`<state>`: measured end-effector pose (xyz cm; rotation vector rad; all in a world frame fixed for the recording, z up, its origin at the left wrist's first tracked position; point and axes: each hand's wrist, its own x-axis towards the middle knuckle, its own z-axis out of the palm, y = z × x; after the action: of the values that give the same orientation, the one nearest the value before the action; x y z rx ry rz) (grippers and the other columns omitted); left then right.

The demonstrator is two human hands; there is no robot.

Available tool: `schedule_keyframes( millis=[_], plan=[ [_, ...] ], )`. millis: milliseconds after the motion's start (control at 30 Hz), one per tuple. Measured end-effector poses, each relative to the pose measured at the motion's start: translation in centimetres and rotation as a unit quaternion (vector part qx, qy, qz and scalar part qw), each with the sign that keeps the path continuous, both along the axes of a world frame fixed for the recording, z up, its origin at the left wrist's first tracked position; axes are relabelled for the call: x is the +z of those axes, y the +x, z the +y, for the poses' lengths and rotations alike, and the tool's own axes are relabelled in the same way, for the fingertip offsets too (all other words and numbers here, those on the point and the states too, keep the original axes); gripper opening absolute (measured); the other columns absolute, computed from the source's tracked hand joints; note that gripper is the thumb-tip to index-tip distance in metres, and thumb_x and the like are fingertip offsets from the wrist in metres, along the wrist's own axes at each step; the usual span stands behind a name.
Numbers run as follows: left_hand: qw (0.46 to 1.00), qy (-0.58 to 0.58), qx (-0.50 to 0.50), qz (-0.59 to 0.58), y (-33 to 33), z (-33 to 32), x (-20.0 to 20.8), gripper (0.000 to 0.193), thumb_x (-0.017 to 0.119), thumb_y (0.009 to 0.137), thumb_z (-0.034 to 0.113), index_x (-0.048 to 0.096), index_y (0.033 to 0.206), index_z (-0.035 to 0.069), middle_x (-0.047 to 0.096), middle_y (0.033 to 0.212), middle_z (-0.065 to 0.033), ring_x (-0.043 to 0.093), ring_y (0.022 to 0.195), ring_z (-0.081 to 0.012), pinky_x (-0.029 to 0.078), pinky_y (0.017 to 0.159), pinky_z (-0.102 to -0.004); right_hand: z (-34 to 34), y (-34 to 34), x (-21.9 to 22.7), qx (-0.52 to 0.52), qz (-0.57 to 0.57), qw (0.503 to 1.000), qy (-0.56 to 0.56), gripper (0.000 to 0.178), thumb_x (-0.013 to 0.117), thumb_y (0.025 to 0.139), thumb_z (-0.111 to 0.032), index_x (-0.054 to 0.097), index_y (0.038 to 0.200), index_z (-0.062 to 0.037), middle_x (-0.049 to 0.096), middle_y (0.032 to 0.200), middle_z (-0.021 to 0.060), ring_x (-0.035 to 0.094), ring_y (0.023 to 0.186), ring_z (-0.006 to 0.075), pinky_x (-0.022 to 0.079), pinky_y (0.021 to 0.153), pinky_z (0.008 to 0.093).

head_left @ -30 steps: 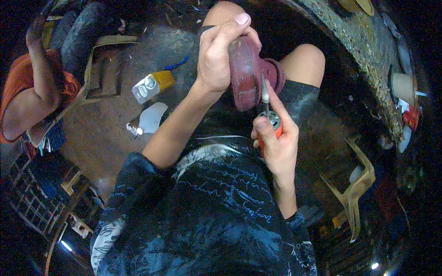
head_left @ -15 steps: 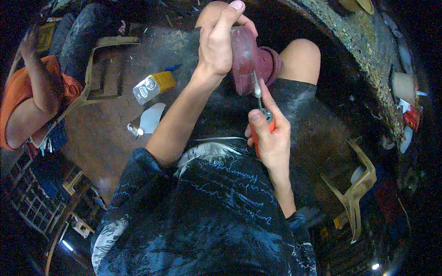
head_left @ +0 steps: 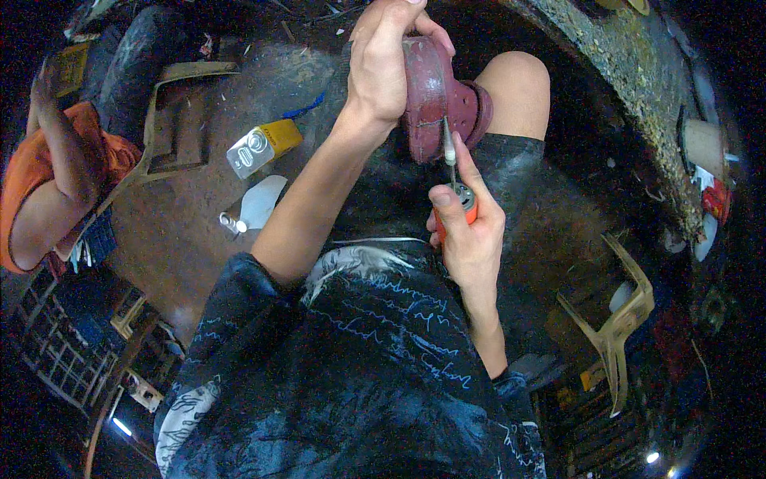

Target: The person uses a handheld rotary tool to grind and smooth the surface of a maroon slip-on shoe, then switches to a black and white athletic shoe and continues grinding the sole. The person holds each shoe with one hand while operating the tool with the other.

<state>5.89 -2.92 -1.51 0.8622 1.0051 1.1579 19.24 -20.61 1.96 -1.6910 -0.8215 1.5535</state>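
My left hand (head_left: 388, 68) grips a dark red rounded wooden piece (head_left: 437, 96) from above, holding it against my raised knee (head_left: 517, 88). My right hand (head_left: 471, 227) is closed around a small orange rotary tool (head_left: 461, 204). The tool's thin white-tipped bit (head_left: 449, 148) points up and touches the lower edge of the red piece. My dark patterned shirt fills the lower middle of the view.
A yellow and silver can (head_left: 261, 147) and a white plastic bottle (head_left: 254, 205) lie on the dirt floor to my left. Another person in an orange shirt (head_left: 36, 172) sits at the far left. Pale wooden frame pieces (head_left: 614, 327) lie at the right, and a rough curved wall (head_left: 638, 96) runs behind.
Both hands and the red piece sit higher in the view than before. The tool's bit stays against the red piece's lower edge.
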Motion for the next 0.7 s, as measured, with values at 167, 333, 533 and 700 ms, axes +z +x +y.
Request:
schedule_keyframes(
  millis=[167, 333, 533, 700],
  plan=[
    [1.000, 0.022, 0.020, 0.004, 0.1, -0.5, -0.3, 0.055, 0.044, 0.116, 0.044, 0.064, 0.081, 0.005, 0.063, 0.079, -0.0050, 0.058, 0.073, -0.0148, 0.046, 0.073, -0.0301, 0.2, -0.2, 0.2, -0.008, -0.005, 1.000, -0.002, 0.067, 0.079, 0.106, -0.025, 0.055, 0.167, -0.0171, 0.058, 0.072, -0.0061, 0.052, 0.062, 0.0042, 0.046, 0.056, 0.0232],
    [0.993, 0.118, 0.024, 0.005, 0.2, 0.1, -1.0, 0.057, 0.045, 0.116, 0.045, 0.063, 0.078, 0.005, 0.063, 0.079, -0.0043, 0.059, 0.074, -0.0146, 0.046, 0.073, -0.0296, 0.4, -0.4, 0.4, -0.035, 0.001, 0.999, -0.024, 0.071, 0.087, 0.100, -0.019, 0.059, 0.164, -0.0101, 0.055, 0.076, -0.0087, 0.046, 0.069, 0.0041, 0.044, 0.061, 0.0238],
    [0.998, -0.008, 0.041, 0.038, 0.1, -1.2, -0.6, 0.062, 0.048, 0.115, 0.052, 0.071, 0.083, 0.004, 0.068, 0.080, -0.0044, 0.062, 0.074, -0.0134, 0.047, 0.072, -0.0283, 0.6, -0.4, 0.4, -0.029, -0.024, 0.999, -0.019, 0.071, 0.088, 0.099, -0.021, 0.059, 0.163, -0.0097, 0.055, 0.076, -0.0085, 0.047, 0.069, 0.0038, 0.044, 0.061, 0.0240],
    [0.998, -0.046, 0.026, 0.029, 0.1, -1.6, -0.3, 0.066, 0.049, 0.115, 0.055, 0.075, 0.085, 0.002, 0.069, 0.077, -0.0040, 0.062, 0.069, -0.0124, 0.047, 0.068, -0.0272, 0.6, -0.3, 0.6, -0.026, -0.006, 0.999, -0.026, 0.071, 0.087, 0.100, -0.022, 0.059, 0.163, -0.0071, 0.053, 0.074, -0.0093, 0.045, 0.067, 0.0037, 0.043, 0.060, 0.0242]
  ],
)
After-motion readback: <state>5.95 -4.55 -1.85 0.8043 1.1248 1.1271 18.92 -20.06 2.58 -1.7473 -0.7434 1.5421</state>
